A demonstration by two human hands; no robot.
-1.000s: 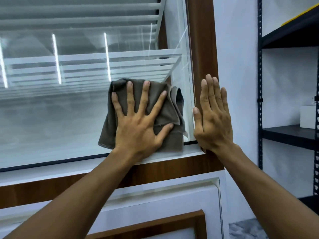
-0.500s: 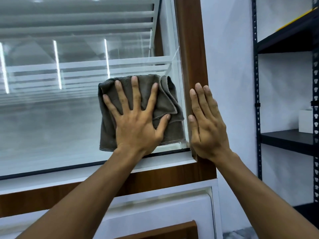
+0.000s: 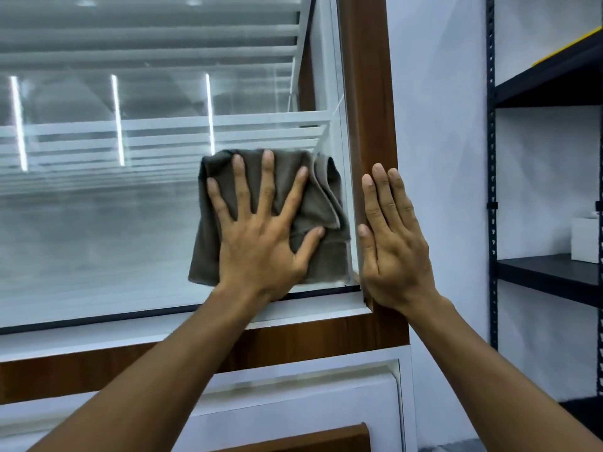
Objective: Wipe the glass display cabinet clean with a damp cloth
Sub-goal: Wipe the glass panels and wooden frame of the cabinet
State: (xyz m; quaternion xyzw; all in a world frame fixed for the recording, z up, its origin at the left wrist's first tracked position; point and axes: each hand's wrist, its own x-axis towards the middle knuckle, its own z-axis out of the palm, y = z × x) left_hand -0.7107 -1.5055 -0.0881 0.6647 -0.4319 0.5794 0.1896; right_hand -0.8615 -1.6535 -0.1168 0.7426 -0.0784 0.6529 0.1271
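Observation:
The glass front (image 3: 98, 230) of the display cabinet fills the left of the head view, with white slatted shelves behind it. A folded grey-brown cloth (image 3: 326, 203) lies flat against the lower right corner of the pane. My left hand (image 3: 264, 243) presses on the cloth with fingers spread and straight. My right hand (image 3: 391, 243) rests flat, fingers together, on the brown wooden post (image 3: 365, 93) at the cabinet's right edge.
Below the glass run a white sill (image 3: 130, 331), a wooden band and a white panelled base. A dark metal rack (image 3: 548, 275) stands to the right against the white wall, holding a small white box (image 3: 585, 243).
My left hand has slid the cloth a little up the glass from the bottom edge. The right hand stays on the post. The camera has shifted slightly.

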